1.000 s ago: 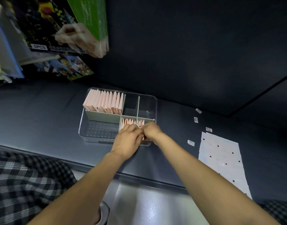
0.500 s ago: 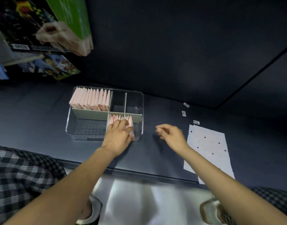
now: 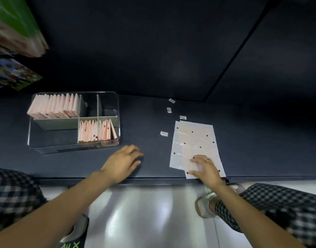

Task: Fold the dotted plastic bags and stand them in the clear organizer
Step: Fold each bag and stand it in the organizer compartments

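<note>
Right hand [image 3: 204, 168]: fingers spread flat, pressing near end of flat dotted plastic bags [image 3: 194, 142] on dark table [image 3: 150, 126]. Left hand [image 3: 124, 161]: relaxed, holding nothing, above table before clear organizer [image 3: 74, 149]. Folded pink bags [image 3: 95, 131] upright in front right compartment; further row [image 3: 55, 107] in rear left. Small labels [image 3: 164, 133] beside flat bags.

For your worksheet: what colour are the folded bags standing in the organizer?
Pale pink with dark dots, folded bags; head view.
</note>
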The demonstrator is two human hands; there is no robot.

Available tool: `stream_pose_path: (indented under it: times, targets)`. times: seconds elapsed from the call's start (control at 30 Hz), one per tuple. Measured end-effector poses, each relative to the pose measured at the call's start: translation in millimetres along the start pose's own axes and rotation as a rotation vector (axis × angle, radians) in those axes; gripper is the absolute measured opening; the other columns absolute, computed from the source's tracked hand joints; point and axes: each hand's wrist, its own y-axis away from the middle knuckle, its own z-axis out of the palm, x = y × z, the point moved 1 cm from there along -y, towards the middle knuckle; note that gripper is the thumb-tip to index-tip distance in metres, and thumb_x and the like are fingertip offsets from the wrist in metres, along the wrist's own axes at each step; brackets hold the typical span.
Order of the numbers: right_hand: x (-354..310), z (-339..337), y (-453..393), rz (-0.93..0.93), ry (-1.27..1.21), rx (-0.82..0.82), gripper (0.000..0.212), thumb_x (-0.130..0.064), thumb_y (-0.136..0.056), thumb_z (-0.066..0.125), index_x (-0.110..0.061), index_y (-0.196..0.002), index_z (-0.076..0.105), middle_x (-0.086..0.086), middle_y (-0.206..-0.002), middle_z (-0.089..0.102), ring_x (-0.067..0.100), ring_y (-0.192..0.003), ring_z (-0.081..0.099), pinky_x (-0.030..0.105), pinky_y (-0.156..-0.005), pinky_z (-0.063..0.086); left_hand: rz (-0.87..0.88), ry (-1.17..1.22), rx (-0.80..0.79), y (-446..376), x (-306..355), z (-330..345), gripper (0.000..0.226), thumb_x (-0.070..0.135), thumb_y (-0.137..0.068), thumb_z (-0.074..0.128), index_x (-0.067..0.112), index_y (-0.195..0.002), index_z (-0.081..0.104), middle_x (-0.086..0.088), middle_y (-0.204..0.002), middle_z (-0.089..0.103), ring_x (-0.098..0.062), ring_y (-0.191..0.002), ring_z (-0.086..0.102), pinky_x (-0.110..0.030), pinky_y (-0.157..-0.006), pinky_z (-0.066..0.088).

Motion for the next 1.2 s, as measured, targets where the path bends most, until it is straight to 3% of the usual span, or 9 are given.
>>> stream_pose_path:
  times: [0.17,0.33,0.5,0.63,0.77,0.87,0.97,1.1,1.2]
  targets:
    - [6,7,0,-0.01,-0.046,0.126,0.008,-0.01,-0.081,0.071,-0.011,-0.089,0.071,-0.001,-0.121,0.059,0.02,-0.112,0.051,0.029,-0.092,0.044,-0.061,-0.043,-0.242,15,7,40,0.047,0.04,-0.099,0.039,0.025,-0.144,0.035,0.008,-0.154,0.023,-0.01,-0.14,0.023,-0.024,-0.113,0.021]
    - [2,4,-5,-0.019,-0.023,0.141,0.008,-0.006,-0.086,0.061,-0.009,-0.084,0.068,0.0,-0.109,0.062,0.019,-0.104,0.052,0.025,-0.083,0.044,-0.073,-0.015,-0.236,20,12,45,0.051,0.041,-0.098,0.042,0.026,-0.145,0.032,0.01,-0.156,0.015,-0.008,-0.144,0.012,-0.022,-0.115,0.012]
    - [-38,-21,-18,-0.037,-0.212,-0.159,0.018,-0.009,-0.092,0.054,-0.022,-0.079,0.053,-0.002,-0.096,0.065,0.015,-0.096,0.059,0.023,-0.081,0.043,-0.075,0.082,-0.172,9,24,36,0.057,0.038,-0.095,0.05,0.028,-0.146,0.028,0.011,-0.155,0.019,-0.007,-0.143,0.014,-0.019,-0.114,0.012]
    - [-80,-35,-17,-0.088,-0.223,-0.464,0.02,-0.014,-0.093,0.055,-0.026,-0.078,0.052,-0.014,-0.076,0.055,-0.008,-0.062,0.049,0.003,-0.056,0.035,-0.097,0.239,-0.078,-5,31,26,0.084,0.033,-0.083,0.07,0.029,-0.149,0.018,0.01,-0.155,0.02,-0.009,-0.143,0.016,-0.02,-0.114,0.016]
    - [-102,-37,-14,-0.094,-0.243,-0.661,0.013,-0.015,-0.094,0.054,-0.023,-0.083,0.053,-0.003,-0.092,0.066,0.002,-0.079,0.057,0.008,-0.073,0.043,-0.195,0.384,-0.011,-9,30,22,0.1,0.029,-0.073,0.08,0.032,-0.15,0.016,0.024,-0.143,0.024,0.002,-0.131,0.022,-0.015,-0.106,0.021]
    - [-105,-35,-12,-0.066,-0.34,-0.759,0.012,-0.012,-0.095,0.052,-0.018,-0.085,0.052,0.009,-0.105,0.068,0.011,-0.088,0.062,0.016,-0.081,0.048,-0.27,0.477,0.018,-10,24,21,0.064,0.025,-0.075,0.079,0.025,-0.132,0.052,0.02,-0.128,0.049,-0.003,-0.121,0.043,-0.017,-0.101,0.032]
    - [-98,-36,-16,-0.033,-0.327,-0.701,0.007,-0.02,-0.095,0.053,-0.02,-0.088,0.056,-0.01,-0.096,0.06,0.006,-0.093,0.053,0.006,-0.075,0.04,-0.313,0.562,0.012,-10,23,21,0.014,0.021,-0.085,0.069,0.011,-0.095,0.07,0.004,-0.091,0.071,-0.015,-0.089,0.063,-0.035,-0.087,0.048]
    - [-90,-47,-24,0.031,-0.29,-0.614,0.039,-0.058,-0.089,0.046,-0.025,-0.101,0.063,-0.016,-0.104,0.061,-0.004,-0.102,0.052,0.009,-0.076,0.038,-0.399,0.659,0.014,-17,24,28,0.028,0.02,-0.09,0.062,-0.007,-0.091,0.057,-0.024,-0.088,0.066,-0.021,-0.07,0.051,-0.042,-0.081,0.048]
    - [-90,-42,-35,-0.024,-0.244,-0.508,0.037,-0.053,-0.084,0.059,-0.019,-0.098,0.066,-0.005,-0.108,0.065,0.009,-0.107,0.056,0.027,-0.094,0.041,-0.502,0.753,0.062,-21,24,37,0.021,0.015,-0.09,0.062,-0.005,-0.092,0.06,-0.019,-0.09,0.07,-0.032,-0.083,0.064,-0.037,-0.082,0.049]
